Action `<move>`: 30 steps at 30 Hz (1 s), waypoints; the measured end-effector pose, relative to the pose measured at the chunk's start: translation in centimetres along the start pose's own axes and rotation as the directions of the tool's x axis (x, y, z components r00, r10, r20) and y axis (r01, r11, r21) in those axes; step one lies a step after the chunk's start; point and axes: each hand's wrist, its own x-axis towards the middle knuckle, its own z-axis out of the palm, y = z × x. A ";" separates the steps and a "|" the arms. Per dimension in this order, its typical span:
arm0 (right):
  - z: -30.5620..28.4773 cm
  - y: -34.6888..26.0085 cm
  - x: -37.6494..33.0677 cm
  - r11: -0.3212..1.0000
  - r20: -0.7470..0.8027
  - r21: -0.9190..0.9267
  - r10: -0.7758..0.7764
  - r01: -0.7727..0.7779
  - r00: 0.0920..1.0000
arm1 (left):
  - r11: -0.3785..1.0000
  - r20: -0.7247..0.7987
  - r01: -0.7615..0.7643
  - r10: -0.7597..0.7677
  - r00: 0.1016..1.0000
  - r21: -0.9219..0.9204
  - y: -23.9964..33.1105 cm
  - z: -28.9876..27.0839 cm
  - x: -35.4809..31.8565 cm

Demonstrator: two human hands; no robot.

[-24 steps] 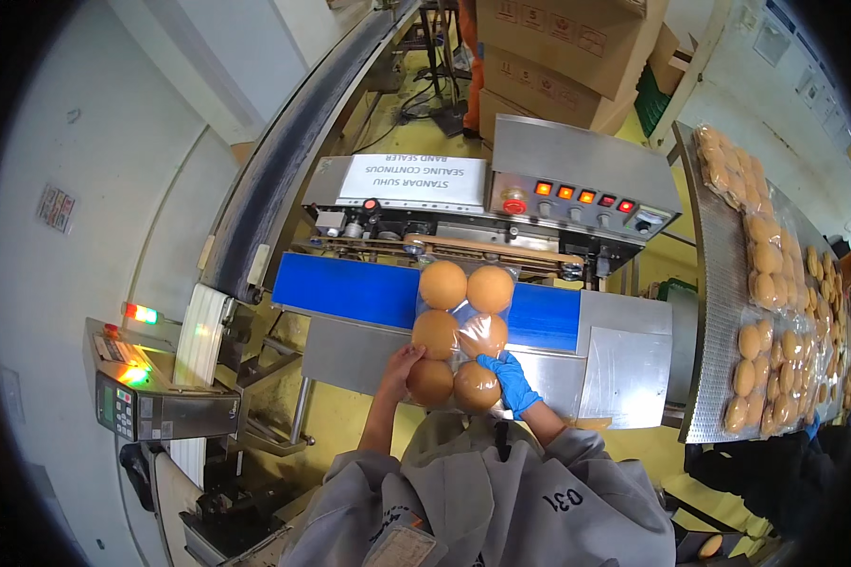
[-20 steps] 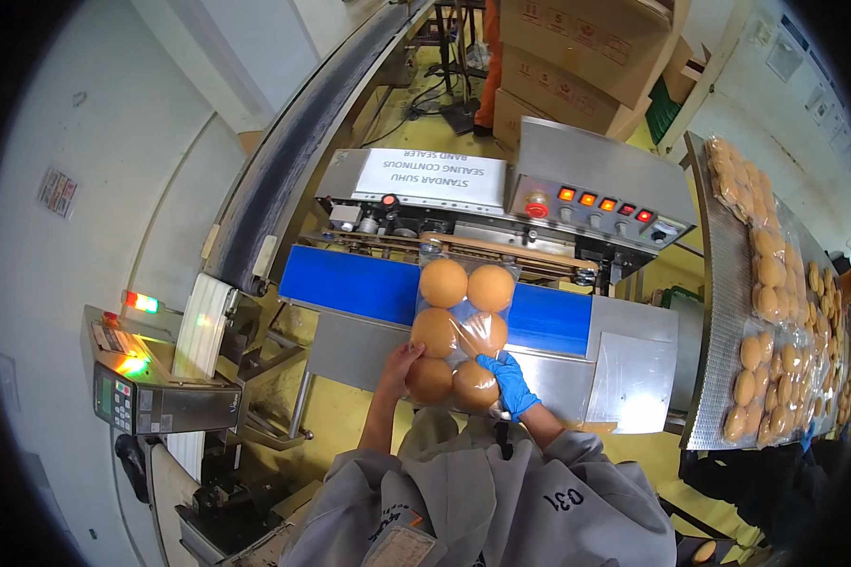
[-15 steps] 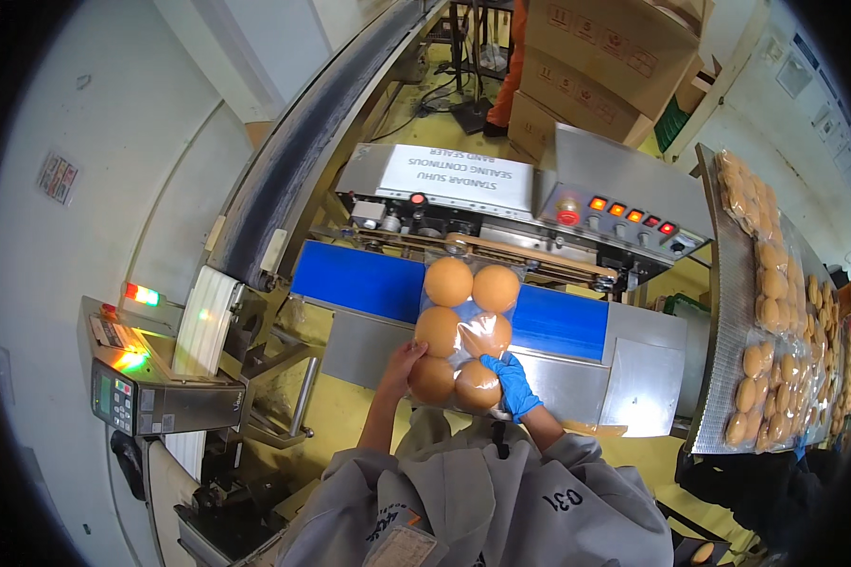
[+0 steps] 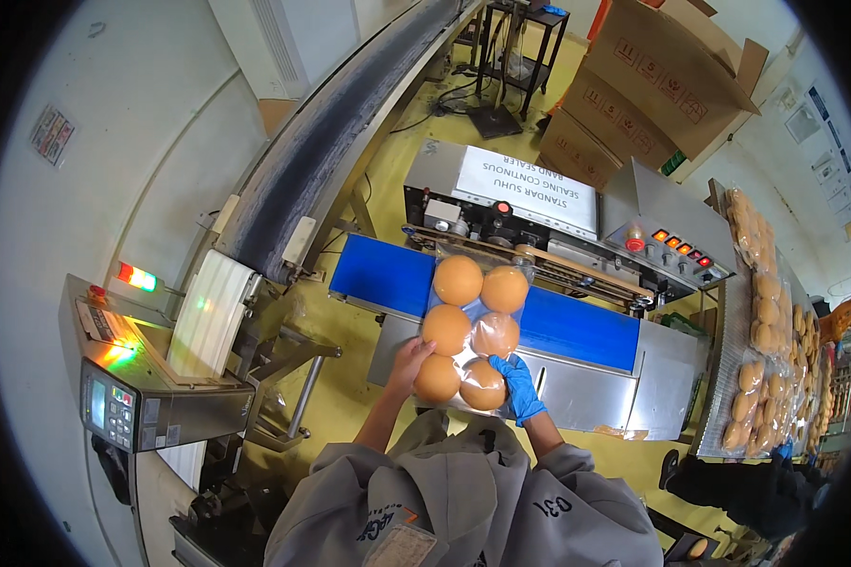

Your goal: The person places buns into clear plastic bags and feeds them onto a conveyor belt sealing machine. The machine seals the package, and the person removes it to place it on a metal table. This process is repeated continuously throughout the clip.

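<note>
A clear plastic bag of several round golden buns point(image 4: 471, 326) lies across the blue conveyor belt point(image 4: 378, 276) of a sealing machine, its far end at the machine's sealing slot. My bare left hand point(image 4: 408, 364) grips the bag's near left corner. My right hand point(image 4: 518, 386), in a blue glove, holds the near right corner. Both hands rest over the steel ledge in front of the belt.
The steel sealing machine point(image 4: 548, 203) with red buttons and lit indicators stands behind the belt. A tray rack of bagged buns point(image 4: 761, 340) runs along the right. A long dark conveyor point(image 4: 326, 123) slopes away upper left. A control box with lights point(image 4: 128, 387) is at left. Cardboard boxes point(image 4: 662, 76) sit far back.
The bag with my hands on it stays in the same place on the belt. The view has shifted slightly as my head moved.
</note>
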 end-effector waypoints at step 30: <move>15.5 10.5 -3.1 0.732 0.504 -0.681 0.461 0.009 0.730 | 0.949 -0.758 -0.207 -0.049 0.651 -0.239 -1.8 -19.7 -30.4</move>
